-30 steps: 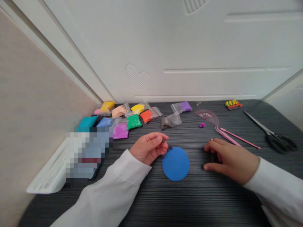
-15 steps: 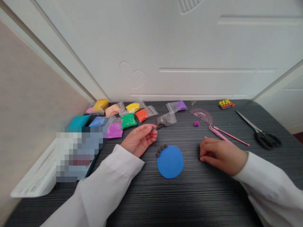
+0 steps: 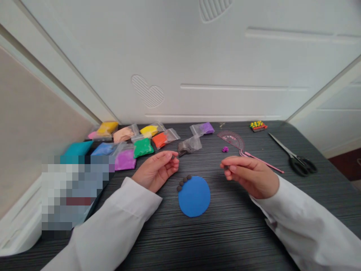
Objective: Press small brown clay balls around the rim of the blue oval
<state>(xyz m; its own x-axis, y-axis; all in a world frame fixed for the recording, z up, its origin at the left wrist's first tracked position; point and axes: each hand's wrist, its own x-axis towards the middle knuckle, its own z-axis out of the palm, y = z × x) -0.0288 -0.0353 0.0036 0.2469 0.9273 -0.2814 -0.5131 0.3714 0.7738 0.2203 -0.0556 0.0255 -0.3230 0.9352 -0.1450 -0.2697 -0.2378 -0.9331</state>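
My left hand [image 3: 154, 171] is closed in a pinch on a small dark grey bit of clay [image 3: 173, 156], up and left of a flat blue clay disc [image 3: 194, 197]. Across from it, my right hand [image 3: 252, 175] pinches another small dark clay piece [image 3: 226, 168] between thumb and fingers, raised above the table. Several dark grey clay balls [image 3: 185, 180] sit in a row along the disc's upper left edge. Behind my left fingertips lies a clear bag of dark grey clay [image 3: 186, 146].
Bags of coloured clay, including a green one [image 3: 143, 147] and a magenta one [image 3: 125, 159], lie at the back left. A purple clay lump [image 3: 225, 149], a protractor [image 3: 232, 139], pink tools [image 3: 265, 162], scissors [image 3: 296, 158] and a yellow-and-red clay piece [image 3: 257, 126] lie to the right.
My right hand has risen from the table and turned inward, with the dark clay piece now showing at its fingertips. My left hand keeps its pinch. The whole view has shifted slightly.
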